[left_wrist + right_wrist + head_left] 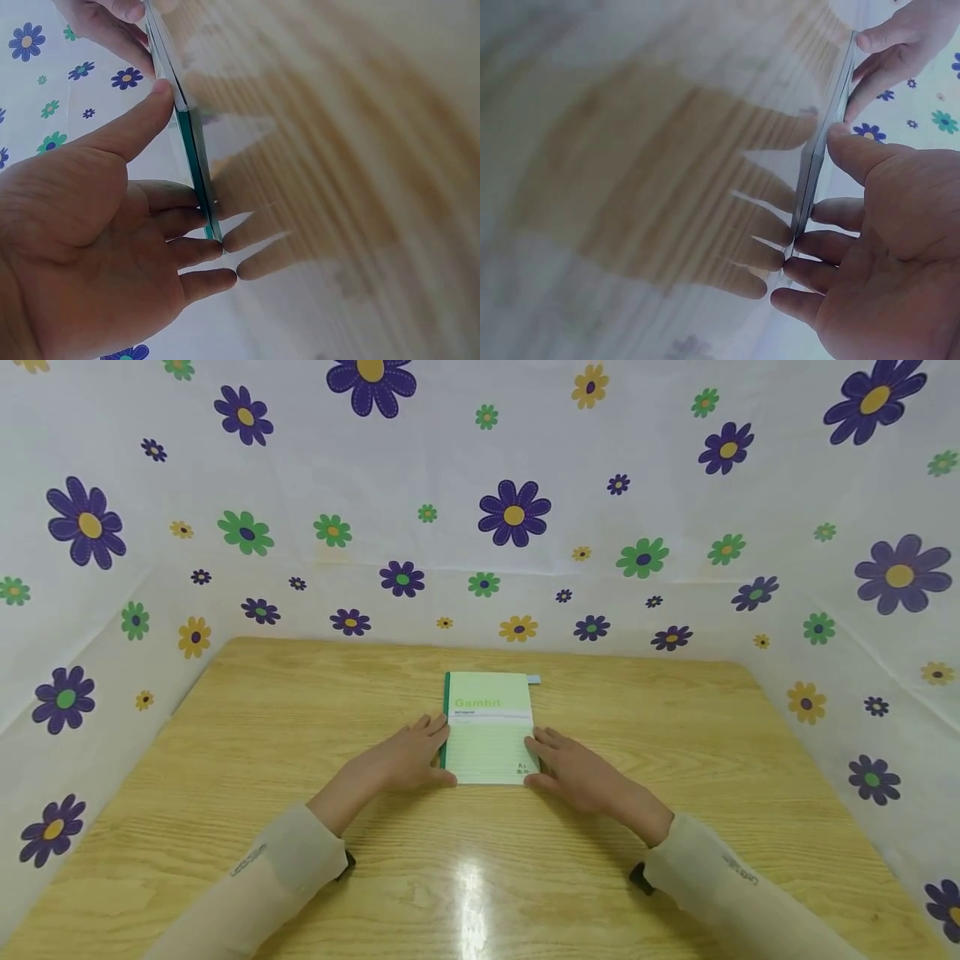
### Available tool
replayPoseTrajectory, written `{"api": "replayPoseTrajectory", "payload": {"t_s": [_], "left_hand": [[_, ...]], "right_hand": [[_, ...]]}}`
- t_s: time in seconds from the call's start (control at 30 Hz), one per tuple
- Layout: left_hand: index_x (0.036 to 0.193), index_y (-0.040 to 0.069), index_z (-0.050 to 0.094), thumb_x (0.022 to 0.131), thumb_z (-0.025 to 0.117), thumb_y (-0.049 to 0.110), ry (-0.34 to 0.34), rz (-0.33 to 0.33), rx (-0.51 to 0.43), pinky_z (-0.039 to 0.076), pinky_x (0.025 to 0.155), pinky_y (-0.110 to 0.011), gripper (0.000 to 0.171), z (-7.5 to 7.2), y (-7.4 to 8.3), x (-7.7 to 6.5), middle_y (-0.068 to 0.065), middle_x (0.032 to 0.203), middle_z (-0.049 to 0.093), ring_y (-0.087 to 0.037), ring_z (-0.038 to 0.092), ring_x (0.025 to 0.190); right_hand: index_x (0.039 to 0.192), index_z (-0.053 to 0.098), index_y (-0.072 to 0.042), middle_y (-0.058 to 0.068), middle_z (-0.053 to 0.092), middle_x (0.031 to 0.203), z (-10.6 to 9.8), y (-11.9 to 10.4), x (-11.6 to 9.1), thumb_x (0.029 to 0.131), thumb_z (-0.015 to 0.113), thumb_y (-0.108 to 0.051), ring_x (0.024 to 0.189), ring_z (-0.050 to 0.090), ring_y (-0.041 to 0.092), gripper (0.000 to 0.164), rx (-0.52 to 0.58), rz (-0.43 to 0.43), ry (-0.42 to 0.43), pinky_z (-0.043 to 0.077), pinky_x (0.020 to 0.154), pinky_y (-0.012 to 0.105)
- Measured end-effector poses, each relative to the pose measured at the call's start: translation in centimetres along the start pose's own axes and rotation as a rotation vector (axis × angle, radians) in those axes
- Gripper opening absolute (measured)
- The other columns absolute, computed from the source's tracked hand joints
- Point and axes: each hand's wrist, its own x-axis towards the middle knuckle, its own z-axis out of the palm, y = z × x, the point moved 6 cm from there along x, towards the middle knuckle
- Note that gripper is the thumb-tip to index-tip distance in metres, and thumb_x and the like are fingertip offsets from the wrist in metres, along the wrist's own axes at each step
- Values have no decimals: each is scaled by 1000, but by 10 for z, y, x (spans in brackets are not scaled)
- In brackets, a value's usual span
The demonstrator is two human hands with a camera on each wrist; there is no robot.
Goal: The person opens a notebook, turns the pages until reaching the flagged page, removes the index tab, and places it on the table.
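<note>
A pale green notebook point(487, 747), printed "Gambit", lies flat with its dark green spine point(193, 154) on the left. A small light blue tab point(534, 679) sticks out at its top right. My left hand point(408, 756) rests at the spine side, fingers fairly straight against the edge and thumb at the near left corner. On the opposite side, my right hand point(581, 772) touches the right edge with extended fingers, its thumb at the near right corner. Both wrist views show the fingertips low by the tabletop, along the notebook's thin edge.
The glossy wooden table point(262, 718) mirrors the hands in the wrist views. A white cloth point(435, 452) with purple, green and yellow flowers hangs behind it and along both sides. Dark bands point(641, 878) show at the sleeve cuffs.
</note>
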Motion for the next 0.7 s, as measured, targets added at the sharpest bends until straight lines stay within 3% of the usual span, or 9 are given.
{"api": "replayPoseTrajectory", "payload": {"t_s": [0.23,0.43,0.7], "left_hand": [[160,-7,25,98,70,47,4,35,-30,16,125,-55,94,3,1,-10,-21,170,13,-45,7,156],[160,-5,25,97,71,45,6,26,-45,17,124,-56,93,8,4,-22,-20,170,14,-45,7,156],[159,-7,28,96,72,46,25,46,-45,21,123,-55,93,17,10,-28,-21,170,15,-44,9,156]], "right_hand": [[154,42,6,26,32,162,3,-6,-7,105,62,-35,150,30,45,67,7,-15,-8,30,119,58],[153,44,7,27,33,162,5,-13,-15,104,63,-35,149,31,46,67,10,-28,-18,31,118,59],[151,47,5,27,37,160,5,-18,-27,102,65,-37,147,34,46,67,10,-11,-15,35,116,59]]}}
